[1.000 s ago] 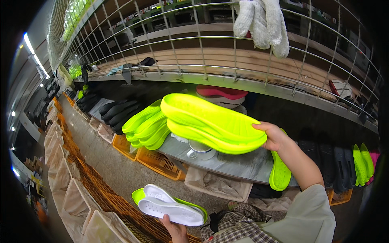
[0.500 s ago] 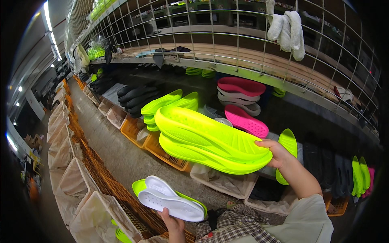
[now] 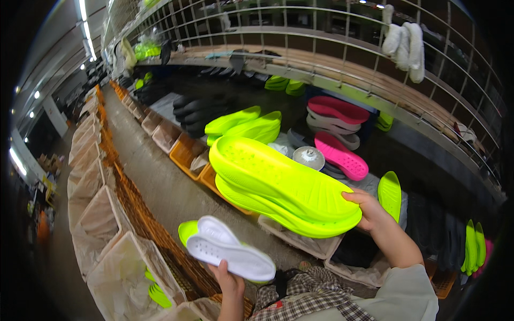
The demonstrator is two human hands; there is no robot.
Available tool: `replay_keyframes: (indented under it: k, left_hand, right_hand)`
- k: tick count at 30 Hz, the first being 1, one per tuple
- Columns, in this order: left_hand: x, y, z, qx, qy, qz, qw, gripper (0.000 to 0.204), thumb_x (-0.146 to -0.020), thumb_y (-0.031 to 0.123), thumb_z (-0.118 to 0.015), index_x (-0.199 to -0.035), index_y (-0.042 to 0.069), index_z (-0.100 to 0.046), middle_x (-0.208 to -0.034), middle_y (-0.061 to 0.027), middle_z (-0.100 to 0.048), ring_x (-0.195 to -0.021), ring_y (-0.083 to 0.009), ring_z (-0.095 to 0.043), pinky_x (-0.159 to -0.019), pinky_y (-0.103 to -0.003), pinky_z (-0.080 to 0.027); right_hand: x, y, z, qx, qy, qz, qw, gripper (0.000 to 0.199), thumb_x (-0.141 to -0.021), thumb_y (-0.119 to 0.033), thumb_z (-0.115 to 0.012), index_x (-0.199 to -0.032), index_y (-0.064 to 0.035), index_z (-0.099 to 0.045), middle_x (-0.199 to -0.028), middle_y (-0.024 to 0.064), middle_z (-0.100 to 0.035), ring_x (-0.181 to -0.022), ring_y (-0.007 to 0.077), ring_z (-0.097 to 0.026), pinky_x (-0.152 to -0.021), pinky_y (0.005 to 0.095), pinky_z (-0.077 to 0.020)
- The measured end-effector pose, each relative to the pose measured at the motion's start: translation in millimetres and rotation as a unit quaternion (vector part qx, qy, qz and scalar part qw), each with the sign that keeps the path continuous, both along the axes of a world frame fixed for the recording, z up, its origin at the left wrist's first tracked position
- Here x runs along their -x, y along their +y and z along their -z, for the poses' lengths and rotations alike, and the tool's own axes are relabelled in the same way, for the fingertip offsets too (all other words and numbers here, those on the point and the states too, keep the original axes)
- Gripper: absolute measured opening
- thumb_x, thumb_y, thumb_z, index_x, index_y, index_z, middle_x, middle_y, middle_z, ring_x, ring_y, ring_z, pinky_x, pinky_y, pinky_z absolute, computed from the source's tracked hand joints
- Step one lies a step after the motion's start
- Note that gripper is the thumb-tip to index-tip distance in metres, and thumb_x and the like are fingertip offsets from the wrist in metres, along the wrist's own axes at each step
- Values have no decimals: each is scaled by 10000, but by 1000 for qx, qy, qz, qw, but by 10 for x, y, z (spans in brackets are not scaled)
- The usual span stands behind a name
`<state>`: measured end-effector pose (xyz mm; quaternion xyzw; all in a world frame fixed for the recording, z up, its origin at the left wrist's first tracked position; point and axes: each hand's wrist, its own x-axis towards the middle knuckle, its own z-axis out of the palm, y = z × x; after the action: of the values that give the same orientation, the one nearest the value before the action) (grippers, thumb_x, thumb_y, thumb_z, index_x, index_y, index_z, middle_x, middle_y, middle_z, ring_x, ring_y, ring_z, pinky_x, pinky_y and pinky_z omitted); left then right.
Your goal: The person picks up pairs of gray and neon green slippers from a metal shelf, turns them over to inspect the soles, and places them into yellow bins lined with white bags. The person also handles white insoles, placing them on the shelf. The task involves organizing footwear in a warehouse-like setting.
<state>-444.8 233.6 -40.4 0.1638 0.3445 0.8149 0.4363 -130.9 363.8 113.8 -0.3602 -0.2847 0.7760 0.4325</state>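
Two hands are showing: the right hand [image 3: 369, 209] is holding at least two neon green soles [image 3: 284, 187], and the left hand [image 3: 228, 278] is holding two white soles [image 3: 230, 254] with at least one green underlayer [image 3: 187, 232]. One lidded cup [image 3: 309, 156] is standing beside one bright pink sole [image 3: 342, 156]. One red sole [image 3: 337, 109] is topping at least two paler soles [image 3: 333, 125]. One lone green sole [image 3: 390, 195] is resting near the right hand; two upright green soles [image 3: 475, 246] are standing farther right. At least two piled green soles [image 3: 249, 127] are lying behind the held stack. The black soles [image 3: 198, 115] are sitting too dark to count. At least three orange baskets [image 3: 183, 156] are showing.
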Motion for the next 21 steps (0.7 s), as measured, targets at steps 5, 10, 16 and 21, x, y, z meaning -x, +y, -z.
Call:
replay_keyframes:
  k: [5, 10, 16, 21]
  left_hand:
    - [-113, 164, -218, 50, -16, -20, 998, 877, -746, 58, -639, -1421, 124, -83, -1390, -123, -287, -1276, -305, -317, -1070, -459, -249]
    - [-125, 193, -329, 124, -34, -39, 991, 831, -821, 14, -553, -1434, 125, -2, -1425, -134, -217, -1301, -306, -278, -1070, -440, -227]
    - [-156, 143, -317, 129, -10, -46, 991, 872, -816, 33, -582, -1434, 119, 27, -1431, -156, -199, -1296, -301, -279, -1058, -437, -244]
    - [-168, 125, -326, 162, -15, -43, 986, 900, -817, 58, -600, -1435, 124, 51, -1432, -166, -192, -1298, -307, -275, -1054, -440, -249]
  right_hand:
    - [407, -411, 229, -112, -49, -14, 992, 364, -878, -88, -567, -1203, 40, -468, -1128, 121, -582, -1032, 197, -571, -900, 322, -453]
    - [548, -605, 437, -189, -141, 8, 972, 406, -881, -91, -577, -1247, 25, -443, -1113, 83, -571, -1012, 140, -542, -885, 286, -432]
    - [534, -720, 432, -194, -134, 4, 972, 400, -881, -88, -579, -1242, 20, -445, -1115, 71, -564, -1019, 137, -537, -891, 282, -426]
    - [520, -747, 380, -216, -163, -14, 963, 370, -879, -101, -584, -1207, 24, -469, -1085, 56, -526, -1009, 135, -515, -886, 272, -405]
